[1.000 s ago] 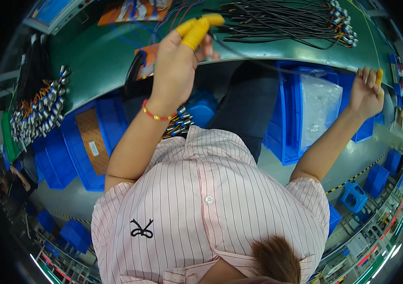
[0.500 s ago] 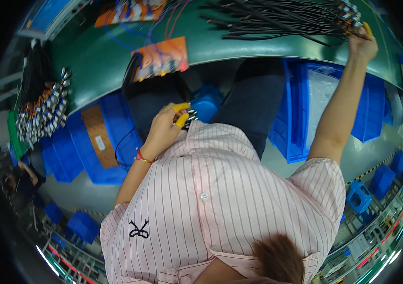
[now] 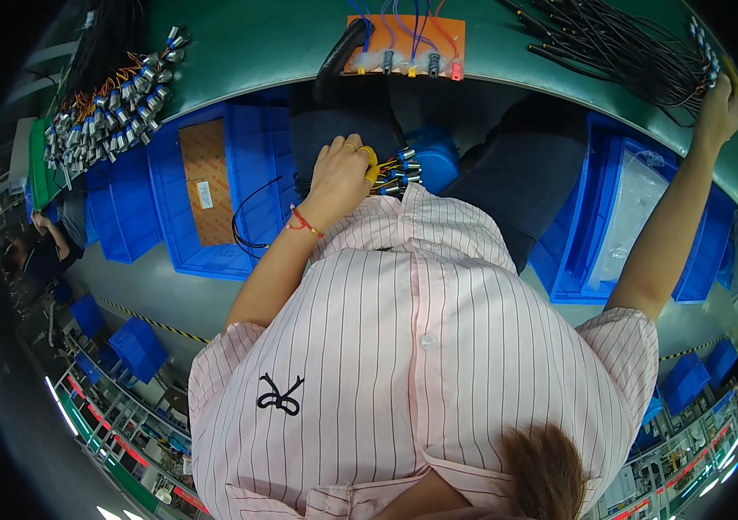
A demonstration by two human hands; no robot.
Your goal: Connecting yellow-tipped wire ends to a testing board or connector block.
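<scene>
Head view: left hand grip clenched around connector bundle; right hand grip unclear on cable pile.

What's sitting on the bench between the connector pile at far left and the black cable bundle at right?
Head view: an orange board with small components and wires, on the green bench.

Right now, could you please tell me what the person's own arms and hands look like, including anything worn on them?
Both forearms are bare below short sleeves of a pink shirt with thin dark vertical stripes and a small black mark on the chest. The left hand has a thin red string bracelet at the wrist and what looks like a ring on one finger. The right hand shows no bracelet; no gloves on either.
</scene>
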